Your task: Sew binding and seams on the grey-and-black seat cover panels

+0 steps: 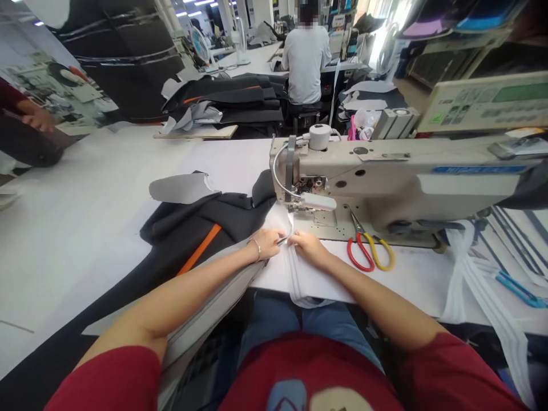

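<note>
Evidently held close together just in front of the sewing machine (402, 188), at its needle end: gripping white tape (294, 274) between the fingertips of the right hand (309, 249), and pinching a small dark metallic piece (281, 241), too small to identify, in the curled fingers of the left hand (268, 244). Running from the gap between the hands down over the front edge of the worktop (98, 194) to a loop above the lap. To the left of the hands and partly under the left forearm, spread across the worktop, dark fabric (171, 240) with an orange strip (199, 249). To the right of the right hand, near but apart, scissors (371, 251) with red and yellow handles, blades resting on the machine's bed.
</note>
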The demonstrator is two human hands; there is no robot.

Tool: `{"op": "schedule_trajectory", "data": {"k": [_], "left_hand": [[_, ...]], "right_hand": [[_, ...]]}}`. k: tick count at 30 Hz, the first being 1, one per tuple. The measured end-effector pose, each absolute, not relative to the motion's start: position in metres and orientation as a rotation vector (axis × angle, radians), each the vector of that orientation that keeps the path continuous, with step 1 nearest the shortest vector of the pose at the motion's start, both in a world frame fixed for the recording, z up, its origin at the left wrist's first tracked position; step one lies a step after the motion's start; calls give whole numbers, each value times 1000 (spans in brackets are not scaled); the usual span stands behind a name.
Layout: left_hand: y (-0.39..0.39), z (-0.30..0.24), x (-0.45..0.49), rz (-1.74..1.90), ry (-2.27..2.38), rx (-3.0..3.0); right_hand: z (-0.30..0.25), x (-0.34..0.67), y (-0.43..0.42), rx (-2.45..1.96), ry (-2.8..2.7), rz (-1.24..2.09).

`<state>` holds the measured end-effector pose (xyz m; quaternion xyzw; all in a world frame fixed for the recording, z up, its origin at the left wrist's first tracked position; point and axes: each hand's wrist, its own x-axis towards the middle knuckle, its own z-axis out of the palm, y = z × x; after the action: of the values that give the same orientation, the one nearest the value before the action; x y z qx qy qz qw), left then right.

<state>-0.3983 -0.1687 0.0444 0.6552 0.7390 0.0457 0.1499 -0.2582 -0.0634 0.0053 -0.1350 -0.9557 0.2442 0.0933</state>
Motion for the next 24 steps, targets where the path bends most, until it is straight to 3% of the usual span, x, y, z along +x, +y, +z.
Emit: {"op": "schedule_trajectory", "data": {"k": [4, 8, 24], "left_hand": [[-172, 39, -397, 160, 2152, 1882], [-172, 40, -398, 180, 2132, 1881], [-180, 40, -381, -176, 2042, 2064]], "right_hand": [[-3, -258, -72, -659, -2551, 1135], [-1, -254, -76, -777, -2420, 1278], [4, -261, -93, -946, -2475, 1013]]}}
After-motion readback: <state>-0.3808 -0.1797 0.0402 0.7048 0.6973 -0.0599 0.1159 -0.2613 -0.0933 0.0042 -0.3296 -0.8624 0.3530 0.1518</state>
